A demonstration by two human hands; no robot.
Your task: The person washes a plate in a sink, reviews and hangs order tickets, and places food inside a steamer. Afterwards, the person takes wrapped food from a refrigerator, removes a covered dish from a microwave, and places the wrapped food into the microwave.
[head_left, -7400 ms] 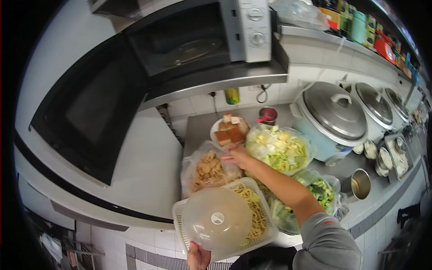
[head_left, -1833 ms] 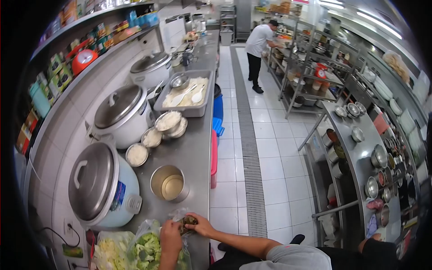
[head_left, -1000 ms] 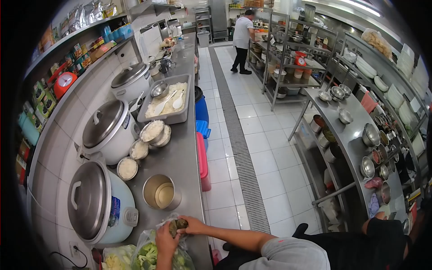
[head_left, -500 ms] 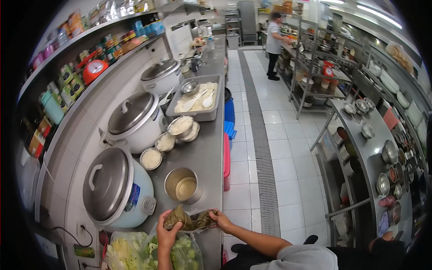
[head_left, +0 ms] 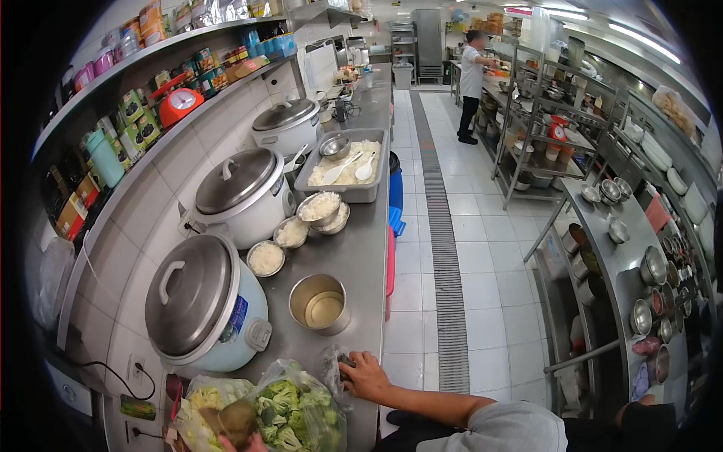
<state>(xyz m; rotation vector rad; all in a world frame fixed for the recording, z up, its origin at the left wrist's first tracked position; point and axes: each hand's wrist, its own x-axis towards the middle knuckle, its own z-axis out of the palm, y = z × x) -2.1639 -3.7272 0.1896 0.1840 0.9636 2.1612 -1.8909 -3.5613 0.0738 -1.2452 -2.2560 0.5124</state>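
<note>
My left hand (head_left: 252, 443) is at the bottom edge, mostly cut off and blurred. It holds a brownish-green leaf-wrapped bundle (head_left: 235, 422), also blurred, over a clear bag of pale chopped leaves (head_left: 197, 403). Beside this stands an open clear bag of broccoli florets (head_left: 282, 407). My right hand (head_left: 367, 378) is low over the counter's near edge, its fingers closed on a crumpled clear plastic bag (head_left: 333, 373). Something dark shows at the fingertips, partly hidden by the hand. An open steel pot (head_left: 318, 304) with a little pale liquid stands just beyond.
Several rice cookers (head_left: 202, 297) line the wall side. Bowls of rice (head_left: 266, 258) and a grey tub of rice (head_left: 350, 194) with scoops stand along the steel counter (head_left: 354, 260). Across the tiled aisle are a table with metal bowls (head_left: 640, 316) and a person (head_left: 471, 87) at work.
Both hands held leaf-wrapped food together over the counter. Now they are apart: the left has moved down and left with a bundle, the right down to the counter with the plastic bag.
</note>
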